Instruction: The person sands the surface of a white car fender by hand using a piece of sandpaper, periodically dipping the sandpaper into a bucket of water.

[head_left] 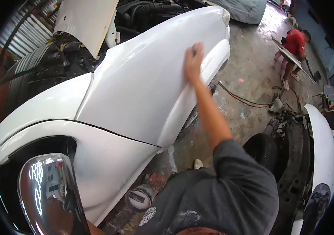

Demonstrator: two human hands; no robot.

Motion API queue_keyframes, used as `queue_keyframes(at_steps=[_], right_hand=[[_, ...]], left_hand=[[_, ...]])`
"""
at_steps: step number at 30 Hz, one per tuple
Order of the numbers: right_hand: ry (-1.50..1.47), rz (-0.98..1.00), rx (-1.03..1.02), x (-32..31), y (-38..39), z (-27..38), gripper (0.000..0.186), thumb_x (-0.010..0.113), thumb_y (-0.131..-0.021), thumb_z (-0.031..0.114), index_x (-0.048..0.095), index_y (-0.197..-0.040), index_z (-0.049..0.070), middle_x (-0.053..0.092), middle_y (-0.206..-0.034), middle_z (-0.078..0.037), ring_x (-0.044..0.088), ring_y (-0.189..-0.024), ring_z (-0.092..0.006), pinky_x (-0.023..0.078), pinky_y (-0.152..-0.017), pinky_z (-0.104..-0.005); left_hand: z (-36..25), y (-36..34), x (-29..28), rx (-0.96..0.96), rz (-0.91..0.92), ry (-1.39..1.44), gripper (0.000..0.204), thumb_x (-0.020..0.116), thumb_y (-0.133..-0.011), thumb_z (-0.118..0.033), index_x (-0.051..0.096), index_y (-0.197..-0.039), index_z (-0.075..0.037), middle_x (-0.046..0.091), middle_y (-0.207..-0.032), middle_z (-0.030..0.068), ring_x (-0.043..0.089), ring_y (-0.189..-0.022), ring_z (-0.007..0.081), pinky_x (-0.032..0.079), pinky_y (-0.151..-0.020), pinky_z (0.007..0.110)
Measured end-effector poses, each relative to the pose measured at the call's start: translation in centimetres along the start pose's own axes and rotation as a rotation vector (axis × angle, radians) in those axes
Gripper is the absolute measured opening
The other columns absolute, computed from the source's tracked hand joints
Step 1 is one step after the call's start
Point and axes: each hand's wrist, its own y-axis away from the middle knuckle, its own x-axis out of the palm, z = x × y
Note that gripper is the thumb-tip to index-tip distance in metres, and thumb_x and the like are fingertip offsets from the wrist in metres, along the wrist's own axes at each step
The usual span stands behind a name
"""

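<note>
My right hand is on the outer side of a white car's front fender, just above the wheel arch. Its fingers are bent around a small dark thing, blurred and too covered to name. The fender has a dull grey-white patch across its middle. At the lower left, a sliver of my left forearm passes behind the chrome side mirror, which hides the hand. The front door meets the fender along a dark seam.
The bonnet stands raised over the engine bay. By my legs is a grey round-topped object. On the right are a tyre, a stripped dark car part and a white panel. Hoses cross the floor; a person in red holds a panel.
</note>
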Motion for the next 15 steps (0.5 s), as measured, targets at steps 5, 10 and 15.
queue_keyframes(at_steps=[5, 10, 15], right_hand=[[0.154, 0.206, -0.405, 1.2, 18.2, 6.2, 0.072, 0.047, -0.104, 0.031, 0.018, -0.16, -0.004, 0.008, -0.169, -0.025, 0.004, -0.158, -0.0397, -0.001, -0.126, -0.0506], [0.212, 0.043, 0.062, -2.0, -1.0, 0.0, 0.073, 0.04, -0.108, 0.041, 0.02, -0.158, -0.009, 0.01, -0.167, -0.03, 0.006, -0.157, -0.0419, 0.002, -0.127, -0.0474], [0.196, 0.118, -0.09, 1.2, 6.4, 3.8, 0.078, 0.043, -0.105, 0.043, 0.017, -0.157, -0.011, 0.008, -0.167, -0.031, 0.002, -0.157, -0.043, 0.001, -0.127, -0.0512]], left_hand=[[-0.4, 0.3, 0.3, -0.01, -0.015, 0.023, 0.038, 0.06, -0.09, -0.02, 0.061, -0.12, 0.003, 0.056, -0.128, 0.0213, 0.056, -0.117, 0.0343, 0.046, -0.099, 0.045], [-1.3, 0.2, 0.2, 0.008, -0.04, 0.068, 0.038, 0.059, -0.09, -0.02, 0.06, -0.121, 0.003, 0.055, -0.129, 0.0217, 0.056, -0.118, 0.0348, 0.045, -0.1, 0.045], [-0.3, 0.5, 0.3, 0.003, -0.041, 0.059, 0.039, 0.059, -0.091, -0.02, 0.059, -0.122, 0.003, 0.054, -0.13, 0.0221, 0.055, -0.119, 0.0352, 0.044, -0.101, 0.046]])
